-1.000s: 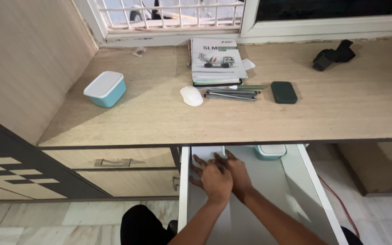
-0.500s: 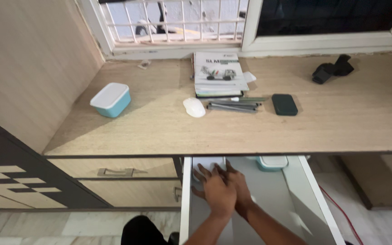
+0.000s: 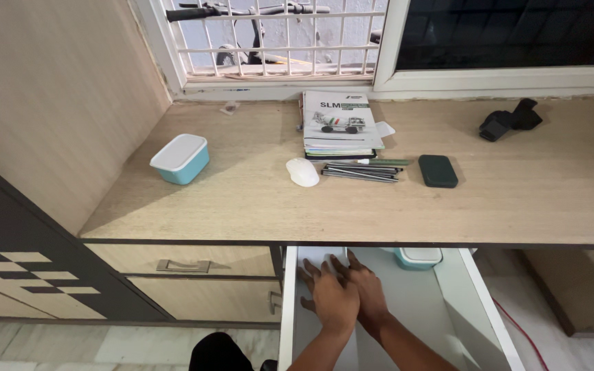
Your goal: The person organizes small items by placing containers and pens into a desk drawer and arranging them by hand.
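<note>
Both hands reach into an open white drawer point(image 3: 479, 302) under the desk. My left hand point(image 3: 331, 297) lies flat with its fingers spread, partly over my right hand point(image 3: 368, 287). Their fingertips rest on a flat white object point(image 3: 315, 255) at the drawer's back left, mostly hidden under the desk edge. Neither hand grips anything that I can see. A teal container with a white lid point(image 3: 417, 257) sits at the back of the drawer, to the right of my hands.
On the wooden desk point(image 3: 242, 203) are a teal lidded box point(image 3: 180, 158), a white mouse point(image 3: 302, 172), stacked booklets point(image 3: 342, 124), several pens point(image 3: 362, 172), a dark green case point(image 3: 438, 170) and a black object point(image 3: 510, 120). Closed drawers point(image 3: 182, 265) stand left of the open one.
The view has shifted, so the desk and drawer sit lower in frame. My hands stay flat at the drawer's back left, barely moved.
</note>
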